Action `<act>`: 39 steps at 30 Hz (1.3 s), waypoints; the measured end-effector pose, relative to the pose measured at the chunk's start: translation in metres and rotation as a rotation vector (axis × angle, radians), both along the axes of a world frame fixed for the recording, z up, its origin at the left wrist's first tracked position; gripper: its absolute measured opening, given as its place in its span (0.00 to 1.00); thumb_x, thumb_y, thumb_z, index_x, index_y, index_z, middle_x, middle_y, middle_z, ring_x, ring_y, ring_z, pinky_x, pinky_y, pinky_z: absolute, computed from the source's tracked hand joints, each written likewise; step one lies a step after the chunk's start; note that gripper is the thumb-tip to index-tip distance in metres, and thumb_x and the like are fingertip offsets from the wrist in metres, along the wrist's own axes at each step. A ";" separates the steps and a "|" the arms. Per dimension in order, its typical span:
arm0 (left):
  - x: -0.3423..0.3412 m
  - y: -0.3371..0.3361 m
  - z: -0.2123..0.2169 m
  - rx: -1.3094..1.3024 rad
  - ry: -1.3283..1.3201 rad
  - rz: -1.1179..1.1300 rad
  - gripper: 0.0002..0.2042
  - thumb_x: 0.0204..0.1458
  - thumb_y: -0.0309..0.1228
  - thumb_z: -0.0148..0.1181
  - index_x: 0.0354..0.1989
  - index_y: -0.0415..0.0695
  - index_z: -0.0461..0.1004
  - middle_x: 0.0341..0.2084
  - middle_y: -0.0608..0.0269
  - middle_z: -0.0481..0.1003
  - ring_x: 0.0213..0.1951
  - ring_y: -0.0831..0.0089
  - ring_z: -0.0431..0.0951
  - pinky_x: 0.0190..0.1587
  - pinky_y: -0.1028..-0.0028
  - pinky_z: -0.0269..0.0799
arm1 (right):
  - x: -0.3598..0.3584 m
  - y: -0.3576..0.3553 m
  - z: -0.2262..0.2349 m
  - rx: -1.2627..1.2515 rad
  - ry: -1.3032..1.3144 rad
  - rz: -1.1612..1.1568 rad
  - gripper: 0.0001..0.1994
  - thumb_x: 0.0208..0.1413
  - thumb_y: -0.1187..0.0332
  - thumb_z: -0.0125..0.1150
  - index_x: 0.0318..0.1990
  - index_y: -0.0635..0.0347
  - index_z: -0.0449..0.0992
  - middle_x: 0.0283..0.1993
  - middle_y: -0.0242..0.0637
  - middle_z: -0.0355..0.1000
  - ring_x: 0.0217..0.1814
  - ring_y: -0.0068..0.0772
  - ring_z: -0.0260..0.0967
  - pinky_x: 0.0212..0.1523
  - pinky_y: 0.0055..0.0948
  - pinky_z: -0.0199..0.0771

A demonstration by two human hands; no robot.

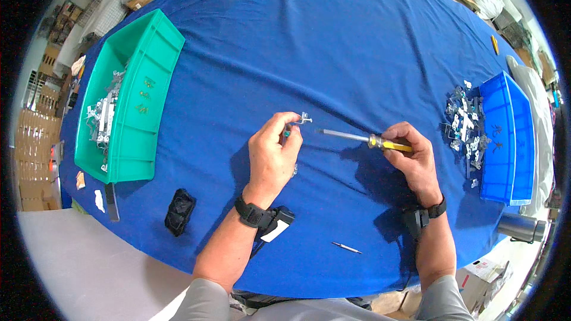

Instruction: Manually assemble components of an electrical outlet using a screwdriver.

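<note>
My left hand (272, 157) pinches a small metal bracket (303, 120) between closed fingertips, just above the worktop (333, 41) near its middle. My right hand (415, 153) is wrapped shut around a yellow-handled screwdriver (364, 138), its shaft pointing left at the bracket, tip just short. A green bin (160, 83) sits far left, a blue bin (505, 137) right.

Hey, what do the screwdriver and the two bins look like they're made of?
Screwdriver: shaft looks like bare metal, grey with a dull shine; handle seems translucent yellow plastic, mostly hidden in the right hand. Green bin and blue bin: probably moulded plastic, given uniform colour, smooth walls and thick rims.
</note>
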State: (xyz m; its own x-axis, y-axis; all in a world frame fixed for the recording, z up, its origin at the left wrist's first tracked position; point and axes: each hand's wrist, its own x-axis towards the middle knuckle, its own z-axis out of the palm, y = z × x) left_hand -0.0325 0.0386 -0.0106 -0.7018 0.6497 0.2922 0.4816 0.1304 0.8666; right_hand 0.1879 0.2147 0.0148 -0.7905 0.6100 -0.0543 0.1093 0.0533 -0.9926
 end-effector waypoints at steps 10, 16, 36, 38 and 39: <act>0.002 -0.001 0.004 0.027 -0.287 0.009 0.06 0.55 0.24 0.61 0.40 0.39 0.77 0.20 0.69 0.74 0.22 0.85 0.70 0.24 0.79 0.65 | -0.010 -0.014 0.020 0.566 -0.044 0.714 0.09 0.47 0.65 0.66 0.36 0.54 0.79 0.35 0.34 0.73 0.41 0.40 0.68 0.46 0.38 0.63; 0.027 0.005 0.011 0.032 -0.092 -0.158 0.06 0.56 0.26 0.62 0.41 0.41 0.77 0.22 0.70 0.75 0.21 0.86 0.69 0.23 0.80 0.65 | -0.022 -0.018 0.041 0.445 -0.164 0.743 0.11 0.55 0.59 0.66 0.35 0.57 0.78 0.30 0.35 0.73 0.35 0.32 0.71 0.37 0.34 0.67; 0.028 0.004 0.005 0.021 0.056 -0.219 0.08 0.53 0.23 0.61 0.41 0.41 0.77 0.29 0.59 0.77 0.23 0.73 0.74 0.26 0.73 0.70 | -0.062 -0.033 0.006 -0.117 -0.159 0.234 0.10 0.64 0.64 0.57 0.36 0.61 0.73 0.24 0.26 0.68 0.24 0.15 0.66 0.21 0.19 0.67; 0.029 0.005 0.005 0.019 0.059 -0.218 0.08 0.53 0.23 0.61 0.41 0.41 0.77 0.29 0.60 0.77 0.23 0.73 0.74 0.26 0.73 0.70 | -0.063 -0.032 0.006 -0.115 -0.167 0.240 0.10 0.64 0.64 0.57 0.35 0.62 0.73 0.24 0.26 0.68 0.23 0.15 0.66 0.20 0.19 0.67; 0.029 0.003 0.007 0.016 0.052 -0.216 0.08 0.53 0.23 0.61 0.42 0.41 0.77 0.29 0.60 0.77 0.23 0.73 0.74 0.26 0.73 0.70 | -0.064 -0.032 0.005 -0.115 -0.171 0.241 0.10 0.64 0.64 0.57 0.35 0.62 0.72 0.25 0.27 0.68 0.23 0.15 0.66 0.20 0.19 0.66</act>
